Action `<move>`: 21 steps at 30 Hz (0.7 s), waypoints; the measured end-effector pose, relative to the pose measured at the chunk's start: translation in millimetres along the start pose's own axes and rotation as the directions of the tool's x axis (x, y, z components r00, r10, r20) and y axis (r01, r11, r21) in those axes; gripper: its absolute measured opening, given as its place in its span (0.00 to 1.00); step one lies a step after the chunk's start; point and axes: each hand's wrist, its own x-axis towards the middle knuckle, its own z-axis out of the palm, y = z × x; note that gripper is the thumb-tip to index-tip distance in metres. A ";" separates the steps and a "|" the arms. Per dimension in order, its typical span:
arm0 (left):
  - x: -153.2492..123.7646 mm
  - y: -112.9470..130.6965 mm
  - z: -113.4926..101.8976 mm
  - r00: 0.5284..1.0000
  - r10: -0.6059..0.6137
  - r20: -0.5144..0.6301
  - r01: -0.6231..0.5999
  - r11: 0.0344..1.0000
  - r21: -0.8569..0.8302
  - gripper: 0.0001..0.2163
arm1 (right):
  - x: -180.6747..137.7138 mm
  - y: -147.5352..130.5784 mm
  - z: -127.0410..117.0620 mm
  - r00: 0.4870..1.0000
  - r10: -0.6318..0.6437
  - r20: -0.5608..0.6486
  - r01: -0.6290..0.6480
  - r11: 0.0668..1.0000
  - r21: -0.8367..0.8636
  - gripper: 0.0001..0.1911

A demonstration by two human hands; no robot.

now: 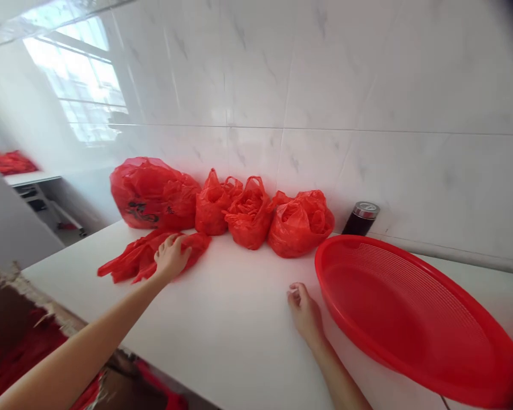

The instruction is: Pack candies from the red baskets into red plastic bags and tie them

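Observation:
A flat, crumpled red plastic bag [141,256] lies on the white tabletop at the left. My left hand [171,258] is on top of it, fingers bent and closed on the thin plastic. Closer to the middle right, my right hand [305,310] rests just above or on the table, its fingers curled together. Anything in its fingertips is too small to make out. Right beside it stands a large red plastic basket [346,319] with slotted sides, nothing visible inside.
Against the tiled wall stand a big stuffed red bag [154,193] and several smaller filled red bags [301,225]. A dark cup with a silver lid [361,218] sits behind the basket. A torn cardboard box [29,290] with red material is below the table's left edge.

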 end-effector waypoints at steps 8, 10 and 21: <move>-77.6 118.5 48.0 0.754 0.506 0.419 -0.280 0.824 -0.493 0.21 | -103.8 -19.1 -192.1 0.990 0.011 0.138 -0.034 0.986 0.165 0.11; -95.0 151.1 51.4 0.680 0.499 0.538 -0.115 0.796 -0.594 0.22 | -113.0 16.7 -262.9 0.873 0.145 -0.465 -0.137 0.989 0.051 0.15; -144.7 276.7 93.4 0.475 0.520 0.709 0.535 0.469 -0.703 0.23 | -147.8 163.3 -394.0 0.402 0.276 -0.873 -0.804 0.563 -0.192 0.17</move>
